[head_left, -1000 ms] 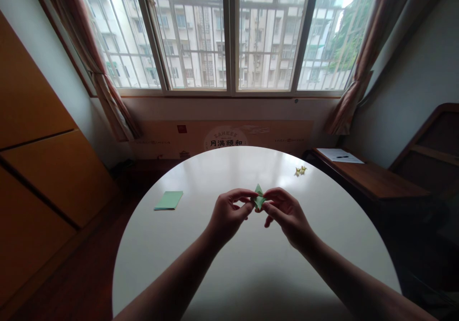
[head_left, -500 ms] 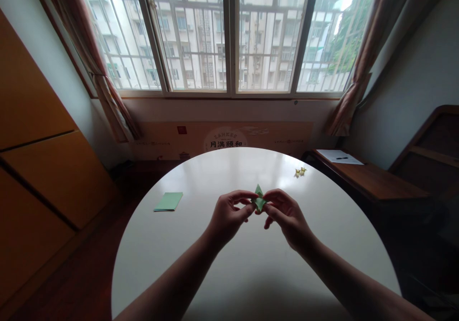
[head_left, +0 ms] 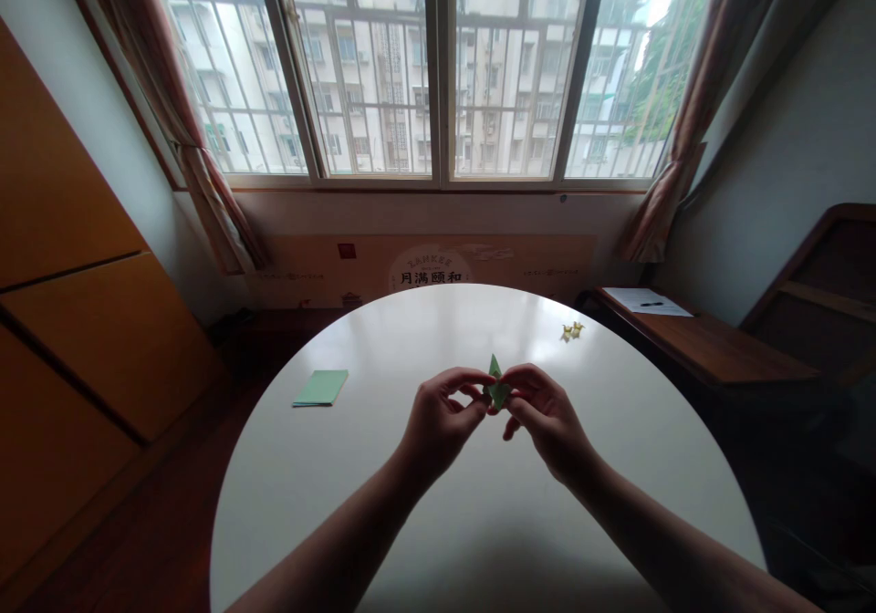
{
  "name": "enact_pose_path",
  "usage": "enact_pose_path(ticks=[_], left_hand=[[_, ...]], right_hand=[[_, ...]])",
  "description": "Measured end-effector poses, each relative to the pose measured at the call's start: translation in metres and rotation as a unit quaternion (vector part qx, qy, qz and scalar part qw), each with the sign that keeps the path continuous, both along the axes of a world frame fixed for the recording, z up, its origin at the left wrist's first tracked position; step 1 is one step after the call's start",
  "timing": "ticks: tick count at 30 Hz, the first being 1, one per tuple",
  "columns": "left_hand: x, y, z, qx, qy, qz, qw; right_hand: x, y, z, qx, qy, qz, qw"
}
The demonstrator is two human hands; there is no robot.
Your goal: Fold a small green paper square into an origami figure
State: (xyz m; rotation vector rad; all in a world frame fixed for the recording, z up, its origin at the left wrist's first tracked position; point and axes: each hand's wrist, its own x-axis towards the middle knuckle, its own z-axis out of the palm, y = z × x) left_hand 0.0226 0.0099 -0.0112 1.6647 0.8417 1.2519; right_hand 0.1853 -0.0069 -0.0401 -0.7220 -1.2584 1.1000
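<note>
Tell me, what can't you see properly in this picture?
All in the head view:
- the green paper: its lower part is hidden behind the fingertips of the left hand and the right hand, and its folds are too small to make out.
- the yellow bits on the table: too small to tell what they are.
- the green pad: one sheet or several, cannot tell.
- the sheet on the side desk: too small to read.

The green folded paper [head_left: 497, 387] now looks narrower.
</note>
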Motion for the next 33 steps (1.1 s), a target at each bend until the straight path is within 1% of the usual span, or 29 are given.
enact_pose_path(ticks=[5, 13, 20, 26, 33], left_hand=[[0.001, -0.0013, 0.0015, 0.008, -0.004, 0.011, 1.0], [0.0012, -0.0019, 0.0006, 0.012, 0.0, 0.03, 0.999], [0.0008, -0.0031, -0.0028, 0.003, 0.014, 0.047, 0.999], [0.0015, -0.0031, -0.0047, 0.029, 0.012, 0.061, 0.998], [0.0035, -0.0042, -0.0032, 0.033, 0.017, 0.087, 0.996]], right_hand=[[0.0003, -0.001, -0.0003, -0.004, 0.008, 0.005, 1.0], [-0.0009, -0.0021, -0.0009, 0.023, -0.019, -0.002, 1.0], [-0.0027, -0.0025, -0.0025, 0.034, -0.035, -0.028, 0.998], [-0.0051, -0.0047, -0.0024, 0.024, -0.074, -0.047, 0.996], [-0.0072, -0.005, -0.0019, 0.032, -0.092, -0.059, 0.993]])
